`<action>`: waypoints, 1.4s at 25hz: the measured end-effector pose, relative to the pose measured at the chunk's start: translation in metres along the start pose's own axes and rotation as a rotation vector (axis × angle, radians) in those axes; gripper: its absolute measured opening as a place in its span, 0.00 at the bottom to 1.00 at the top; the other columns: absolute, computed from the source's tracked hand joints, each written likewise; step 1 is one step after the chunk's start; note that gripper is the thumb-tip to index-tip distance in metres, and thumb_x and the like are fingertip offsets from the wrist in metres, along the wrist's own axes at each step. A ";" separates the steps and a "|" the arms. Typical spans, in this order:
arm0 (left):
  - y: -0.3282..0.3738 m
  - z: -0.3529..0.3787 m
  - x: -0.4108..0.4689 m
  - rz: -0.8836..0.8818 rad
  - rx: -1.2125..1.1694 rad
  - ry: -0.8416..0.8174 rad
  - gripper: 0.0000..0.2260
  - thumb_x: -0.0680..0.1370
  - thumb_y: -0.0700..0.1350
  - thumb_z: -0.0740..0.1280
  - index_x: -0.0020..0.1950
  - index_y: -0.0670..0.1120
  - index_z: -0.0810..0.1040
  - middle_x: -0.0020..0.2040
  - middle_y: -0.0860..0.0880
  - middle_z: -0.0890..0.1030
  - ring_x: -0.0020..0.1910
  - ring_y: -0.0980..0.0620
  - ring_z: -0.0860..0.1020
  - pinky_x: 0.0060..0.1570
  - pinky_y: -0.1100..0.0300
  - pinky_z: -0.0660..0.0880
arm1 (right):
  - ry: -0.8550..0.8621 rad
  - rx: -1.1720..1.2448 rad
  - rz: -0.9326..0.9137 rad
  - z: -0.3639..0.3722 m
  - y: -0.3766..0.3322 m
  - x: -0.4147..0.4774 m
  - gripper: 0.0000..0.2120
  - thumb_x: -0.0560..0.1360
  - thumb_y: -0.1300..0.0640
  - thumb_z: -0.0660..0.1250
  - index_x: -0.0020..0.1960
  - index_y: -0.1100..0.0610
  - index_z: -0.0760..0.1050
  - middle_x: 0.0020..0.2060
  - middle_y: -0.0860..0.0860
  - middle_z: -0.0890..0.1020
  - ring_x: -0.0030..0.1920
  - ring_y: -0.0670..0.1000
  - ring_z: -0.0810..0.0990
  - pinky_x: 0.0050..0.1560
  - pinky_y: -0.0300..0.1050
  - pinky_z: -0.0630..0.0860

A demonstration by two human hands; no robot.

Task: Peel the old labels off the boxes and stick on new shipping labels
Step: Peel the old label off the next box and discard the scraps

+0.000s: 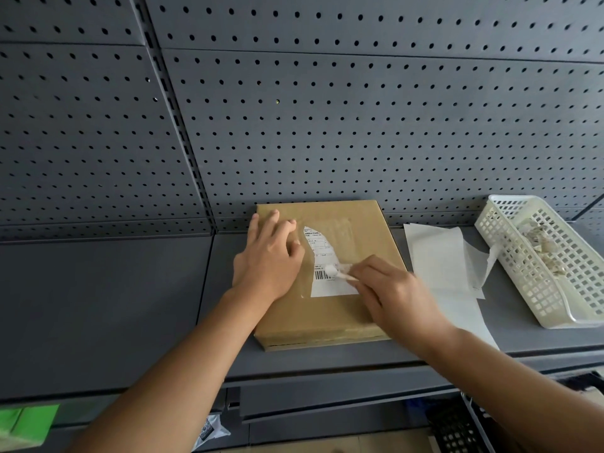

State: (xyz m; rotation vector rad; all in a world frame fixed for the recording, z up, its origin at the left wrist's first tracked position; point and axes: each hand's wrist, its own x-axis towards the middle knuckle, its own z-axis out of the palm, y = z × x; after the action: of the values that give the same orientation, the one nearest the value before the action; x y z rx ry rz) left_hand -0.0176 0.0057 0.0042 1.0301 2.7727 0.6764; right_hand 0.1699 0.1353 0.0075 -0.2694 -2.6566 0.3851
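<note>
Right hand (392, 295) pinches torn label (330, 288), left hand (268, 266) lies flat on box (340, 317), grey shelf (98, 305) under pegboard (359, 125).

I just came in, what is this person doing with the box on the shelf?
A person is peeling the old label off a cardboard box that lies flat on a grey shelf. The left hand presses on the box top, while the right hand pinches a torn strip of the label. Part of the label is already gone; a piece with a barcode remains. White sheets lie right of the box, and a white basket beside them holds paper scraps.
</note>
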 end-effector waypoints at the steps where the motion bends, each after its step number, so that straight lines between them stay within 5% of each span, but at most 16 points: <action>1: -0.001 0.000 0.000 0.006 0.002 0.007 0.18 0.83 0.54 0.53 0.74 0.60 0.64 0.81 0.57 0.53 0.80 0.53 0.44 0.62 0.41 0.72 | -0.011 -0.001 -0.022 -0.005 -0.007 -0.008 0.15 0.81 0.52 0.56 0.53 0.56 0.80 0.47 0.48 0.79 0.37 0.55 0.80 0.29 0.51 0.78; 7: 0.000 0.002 0.001 0.004 0.006 0.005 0.18 0.83 0.53 0.53 0.73 0.59 0.65 0.81 0.57 0.53 0.81 0.52 0.45 0.62 0.40 0.72 | -0.023 0.101 -0.182 -0.030 -0.030 -0.018 0.06 0.76 0.63 0.64 0.52 0.56 0.75 0.42 0.49 0.77 0.38 0.50 0.73 0.38 0.38 0.72; 13: 0.000 0.003 0.000 0.020 0.033 0.017 0.18 0.83 0.53 0.53 0.74 0.58 0.65 0.81 0.56 0.54 0.81 0.51 0.46 0.61 0.40 0.74 | -0.040 0.196 -0.190 -0.032 -0.031 -0.005 0.11 0.74 0.63 0.63 0.34 0.59 0.67 0.32 0.49 0.68 0.32 0.52 0.67 0.29 0.51 0.68; 20: 0.000 0.001 0.000 0.012 0.074 0.003 0.19 0.84 0.54 0.52 0.75 0.58 0.63 0.81 0.55 0.53 0.81 0.50 0.46 0.59 0.43 0.74 | 0.004 0.572 0.089 -0.040 -0.046 0.011 0.15 0.78 0.61 0.64 0.35 0.62 0.66 0.26 0.49 0.71 0.23 0.46 0.72 0.25 0.42 0.68; 23: -0.001 0.002 0.000 0.020 0.072 -0.008 0.19 0.84 0.54 0.52 0.75 0.58 0.63 0.81 0.55 0.53 0.81 0.50 0.45 0.60 0.42 0.74 | -0.009 0.484 0.227 -0.041 -0.036 0.036 0.04 0.79 0.60 0.65 0.47 0.55 0.70 0.30 0.44 0.75 0.27 0.44 0.72 0.31 0.35 0.69; 26: -0.001 0.003 0.001 0.019 0.061 -0.034 0.19 0.84 0.55 0.50 0.76 0.58 0.61 0.81 0.55 0.51 0.81 0.50 0.43 0.63 0.40 0.72 | -0.071 0.381 0.259 -0.040 -0.015 0.059 0.15 0.81 0.65 0.57 0.62 0.51 0.75 0.41 0.43 0.78 0.37 0.42 0.80 0.37 0.27 0.70; 29: 0.000 0.002 0.001 0.047 0.092 -0.041 0.20 0.84 0.55 0.50 0.77 0.57 0.60 0.82 0.53 0.50 0.81 0.49 0.42 0.71 0.39 0.63 | -0.167 0.455 0.434 -0.035 0.000 0.073 0.19 0.81 0.66 0.52 0.58 0.54 0.79 0.46 0.54 0.82 0.34 0.42 0.82 0.33 0.27 0.72; 32: -0.002 0.002 0.002 0.127 0.139 -0.001 0.20 0.85 0.53 0.50 0.78 0.54 0.61 0.82 0.51 0.52 0.81 0.51 0.43 0.78 0.44 0.51 | -0.183 0.445 0.569 -0.029 0.006 0.083 0.14 0.79 0.60 0.56 0.50 0.51 0.81 0.40 0.51 0.84 0.29 0.41 0.77 0.29 0.34 0.70; 35: -0.001 0.001 0.002 0.215 0.115 0.053 0.20 0.85 0.51 0.53 0.77 0.51 0.66 0.80 0.51 0.60 0.80 0.53 0.52 0.79 0.51 0.49 | -0.196 0.384 0.523 -0.021 0.009 0.091 0.10 0.78 0.52 0.63 0.44 0.53 0.81 0.36 0.50 0.82 0.32 0.42 0.75 0.33 0.36 0.70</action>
State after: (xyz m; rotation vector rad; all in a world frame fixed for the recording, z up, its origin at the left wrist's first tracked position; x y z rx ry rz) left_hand -0.0196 0.0068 0.0029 1.3671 2.8001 0.5814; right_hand 0.0999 0.1711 0.0588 -0.8388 -2.5927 1.1190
